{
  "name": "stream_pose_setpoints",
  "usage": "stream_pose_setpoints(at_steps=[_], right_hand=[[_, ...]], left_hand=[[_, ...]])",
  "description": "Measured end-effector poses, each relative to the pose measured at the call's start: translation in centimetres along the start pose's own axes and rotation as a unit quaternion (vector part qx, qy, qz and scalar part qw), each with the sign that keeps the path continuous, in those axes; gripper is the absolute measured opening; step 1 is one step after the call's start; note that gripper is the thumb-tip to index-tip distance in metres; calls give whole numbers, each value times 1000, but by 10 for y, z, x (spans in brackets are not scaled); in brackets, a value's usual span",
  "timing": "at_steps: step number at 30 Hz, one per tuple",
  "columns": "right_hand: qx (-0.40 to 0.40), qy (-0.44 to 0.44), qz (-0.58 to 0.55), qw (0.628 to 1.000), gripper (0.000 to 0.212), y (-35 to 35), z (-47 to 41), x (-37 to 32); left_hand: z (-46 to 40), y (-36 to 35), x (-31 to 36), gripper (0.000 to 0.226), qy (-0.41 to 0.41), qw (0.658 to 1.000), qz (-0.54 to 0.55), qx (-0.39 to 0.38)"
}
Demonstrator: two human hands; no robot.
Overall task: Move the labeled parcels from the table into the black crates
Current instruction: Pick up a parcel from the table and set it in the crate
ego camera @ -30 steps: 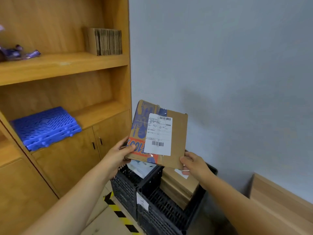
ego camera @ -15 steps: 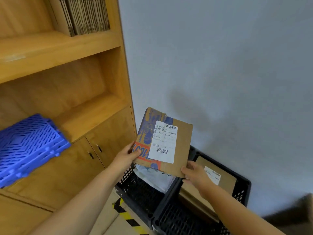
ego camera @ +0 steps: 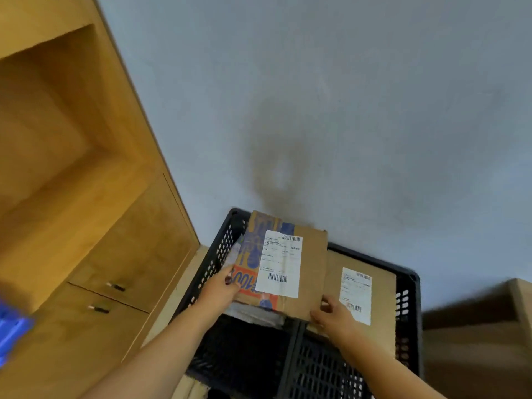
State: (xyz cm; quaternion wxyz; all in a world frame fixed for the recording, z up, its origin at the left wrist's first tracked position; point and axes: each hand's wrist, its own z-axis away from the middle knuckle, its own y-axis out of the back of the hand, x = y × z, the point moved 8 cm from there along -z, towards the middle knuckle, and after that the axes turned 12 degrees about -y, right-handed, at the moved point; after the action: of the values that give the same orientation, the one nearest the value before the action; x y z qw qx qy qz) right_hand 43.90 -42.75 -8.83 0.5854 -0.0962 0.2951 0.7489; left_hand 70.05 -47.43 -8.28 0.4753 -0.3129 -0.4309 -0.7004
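I hold a flat brown cardboard parcel [ego camera: 311,254] with a white barcode label and blue and orange print, low over the left black crate [ego camera: 218,254]. My left hand [ego camera: 220,292] grips its lower left edge. My right hand [ego camera: 331,313] pinches its lower right corner. Under it in the left crate lies a pale plastic-wrapped parcel [ego camera: 253,313], mostly hidden. The right black crate [ego camera: 408,306] holds another brown labeled parcel [ego camera: 380,306] lying flat.
A wooden cabinet [ego camera: 115,254] with two small door handles stands left of the crates. The grey wall rises right behind them. A brown cardboard box [ego camera: 489,341] sits at the right. A blue plastic thing [ego camera: 11,335] shows at the left edge.
The parcel has come down from chest height to just above the left crate, both hands still on it. The view has tilted down, bringing both crates fuller into sight.
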Motion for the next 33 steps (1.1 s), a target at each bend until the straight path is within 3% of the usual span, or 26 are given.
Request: stream_pose_setpoints(at_steps=[7,12,22,28,33], right_hand=[[56,-79,-68,993,26,-31,-30,19],[107,-113,-16,988,39,-47,-50,33],[173,-66,142,972,48,-85,-98,8],[215,-55,180,958,58,-100,-127,3],[234,-48,277,931,61,-102,-147,3]], left_hand=[[-59,-4,-28,44,-22,987,-108,-116],[-97,-15,-55,46,-20,979,-123,-160],[-163,-22,-127,50,40,980,-121,-154],[-186,-32,-160,53,64,980,-111,-151],[-203,-40,-180,52,63,981,-115,-142]])
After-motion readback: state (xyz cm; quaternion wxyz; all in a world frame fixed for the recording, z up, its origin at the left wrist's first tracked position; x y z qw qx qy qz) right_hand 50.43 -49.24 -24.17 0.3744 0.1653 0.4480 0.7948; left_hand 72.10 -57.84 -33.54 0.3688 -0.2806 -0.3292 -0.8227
